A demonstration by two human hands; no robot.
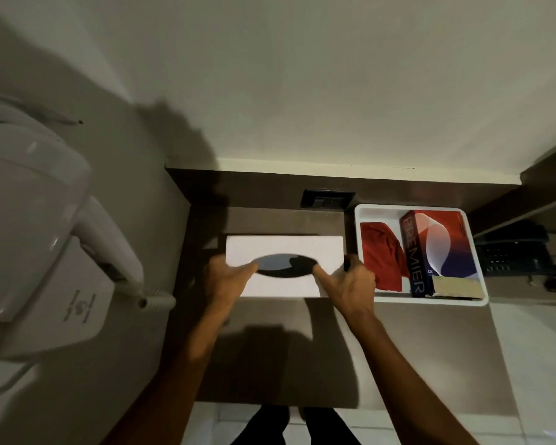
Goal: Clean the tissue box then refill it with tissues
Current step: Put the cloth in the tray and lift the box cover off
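A white rectangular tissue box (283, 248) with a dark oval slot in its top sits on the brown counter (302, 348), near the middle. My left hand (223, 279) grips its left end, thumb at the slot's left tip. My right hand (350, 284) grips its right end, thumb at the slot's right tip. The slot looks dark, with no tissue showing. To the right, a red and blue pack of tissues marked PREMIER (437, 252) stands in a white tray (379, 210), beside a red cloth (382, 255).
A white wall-mounted hair dryer (39, 226) with a coiled cord juts out at the left. A black socket plate (328, 198) sits on the back panel behind the box. A dark telephone (517, 252) rests at the far right. Below the counter edge is tiled floor.
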